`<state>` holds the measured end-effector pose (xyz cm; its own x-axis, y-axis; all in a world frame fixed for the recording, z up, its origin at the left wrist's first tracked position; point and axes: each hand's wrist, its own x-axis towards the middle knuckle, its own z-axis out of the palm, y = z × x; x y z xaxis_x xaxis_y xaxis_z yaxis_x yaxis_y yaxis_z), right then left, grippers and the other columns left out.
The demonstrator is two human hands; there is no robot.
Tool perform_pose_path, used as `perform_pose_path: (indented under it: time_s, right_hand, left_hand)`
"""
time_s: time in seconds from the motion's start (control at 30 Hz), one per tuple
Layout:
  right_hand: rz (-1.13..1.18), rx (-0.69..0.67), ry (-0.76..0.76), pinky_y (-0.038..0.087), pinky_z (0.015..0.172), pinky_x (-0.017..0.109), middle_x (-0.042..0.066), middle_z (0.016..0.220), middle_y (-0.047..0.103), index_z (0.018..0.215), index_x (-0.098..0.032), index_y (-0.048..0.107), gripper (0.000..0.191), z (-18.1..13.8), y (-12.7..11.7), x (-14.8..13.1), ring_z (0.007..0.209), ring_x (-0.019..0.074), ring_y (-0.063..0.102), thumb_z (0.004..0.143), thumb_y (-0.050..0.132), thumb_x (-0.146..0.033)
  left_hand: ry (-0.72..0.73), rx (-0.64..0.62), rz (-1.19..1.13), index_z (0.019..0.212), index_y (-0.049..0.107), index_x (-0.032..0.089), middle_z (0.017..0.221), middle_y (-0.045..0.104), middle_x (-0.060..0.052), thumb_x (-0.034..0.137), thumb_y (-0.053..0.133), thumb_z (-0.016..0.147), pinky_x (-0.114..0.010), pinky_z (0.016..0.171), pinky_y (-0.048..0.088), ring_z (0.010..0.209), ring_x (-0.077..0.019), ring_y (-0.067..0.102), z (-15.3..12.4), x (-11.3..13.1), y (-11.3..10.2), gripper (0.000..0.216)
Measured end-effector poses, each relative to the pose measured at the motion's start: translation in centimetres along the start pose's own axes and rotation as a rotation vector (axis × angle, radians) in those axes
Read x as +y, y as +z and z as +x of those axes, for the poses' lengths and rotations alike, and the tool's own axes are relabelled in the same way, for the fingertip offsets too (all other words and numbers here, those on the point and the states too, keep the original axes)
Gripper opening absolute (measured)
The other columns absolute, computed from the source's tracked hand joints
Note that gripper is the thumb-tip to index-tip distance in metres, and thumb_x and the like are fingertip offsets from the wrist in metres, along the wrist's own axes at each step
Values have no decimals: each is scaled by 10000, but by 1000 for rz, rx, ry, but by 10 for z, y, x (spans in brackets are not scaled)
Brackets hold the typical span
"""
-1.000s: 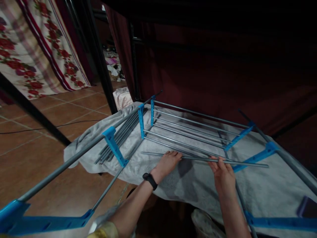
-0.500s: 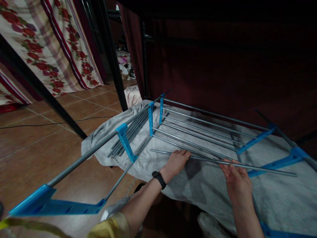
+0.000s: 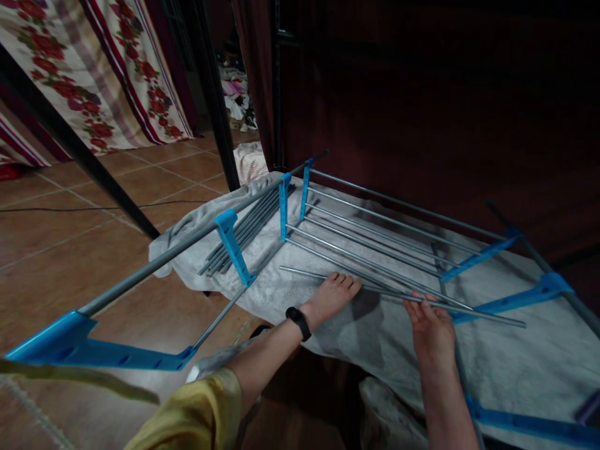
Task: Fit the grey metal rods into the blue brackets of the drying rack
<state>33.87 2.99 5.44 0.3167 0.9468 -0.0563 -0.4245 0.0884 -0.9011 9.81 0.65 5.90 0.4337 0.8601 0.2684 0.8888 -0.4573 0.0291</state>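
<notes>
Across the near side of the rack, a loose rod: slim, straight, grey, dully metallic, slanting close by the nearest bars and crossing a blue bracket at the rack's right end. Grasped toward its left portion by the left hand, curled over from above, undersides hidden; pinched farther right between thumb and fingers of the right hand, palm up.

On the rack, round metal bars between smooth blue plastic brackets, some pierced with oval holes. Beneath the rack, a fluffy, rumpled grey blanket. Left of the rack's bars, a bundle of thin grey tubes, partly screened by the rack's side rail. Before the rack's near left corner, a blurred yellowish strip, overlapping the view. Behind the rack, dark red cloth. Beyond its left side, black posts, brown floor tiles and a flower-printed curtain.
</notes>
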Motion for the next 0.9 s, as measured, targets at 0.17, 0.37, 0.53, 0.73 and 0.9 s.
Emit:
perform_pose_path:
  time_s: [0.17, 0.37, 0.53, 0.73, 0.9]
  right_hand:
    - [19, 17, 26, 569, 952, 412, -4, 885, 744, 892, -231, 667, 220, 3, 1, 3, 902, 158, 716, 702, 775, -212]
    - [29, 17, 50, 558, 962, 373, 8, 881, 745, 905, -216, 666, 235, 3, 2, 7, 906, 149, 716, 699, 778, -198]
    - [25, 10, 65, 555, 980, 399, 9, 889, 745, 915, -218, 656, 217, 6, 0, 8, 911, 154, 715, 722, 753, -188]
    - [15, 0, 63, 551, 1002, 432, 15, 922, 742, 922, -227, 640, 236, 8, -2, 9, 914, 161, 717, 718, 753, -186]
    - [19, 1, 59, 555, 1002, 437, 27, 949, 747, 940, -229, 644, 250, 6, -1, 8, 911, 164, 723, 715, 736, -173]
  left_hand:
    - [-17, -30, -25, 1338, 500, 181, 1074, 648, -119, 117, 409, 992, -396, 912, 401, 1006, -243, 601, 2, 5, -1, 363]
    - [-17, -22, -1, 1308, 523, 177, 1054, 644, -116, 120, 383, 1000, -403, 915, 393, 987, -241, 599, 2, 6, -1, 343]
    - [-9, -43, -4, 1303, 519, 172, 1059, 641, -112, 118, 365, 1006, -391, 934, 382, 1009, -235, 595, 2, 6, -3, 339]
    - [8, -38, -22, 1343, 494, 150, 1095, 644, -134, 109, 363, 1004, -405, 950, 379, 1027, -248, 594, 2, 7, -1, 366]
    - [-13, -43, -52, 1341, 492, 163, 1123, 641, -141, 106, 376, 997, -414, 956, 382, 1047, -258, 596, 1, 6, 0, 368]
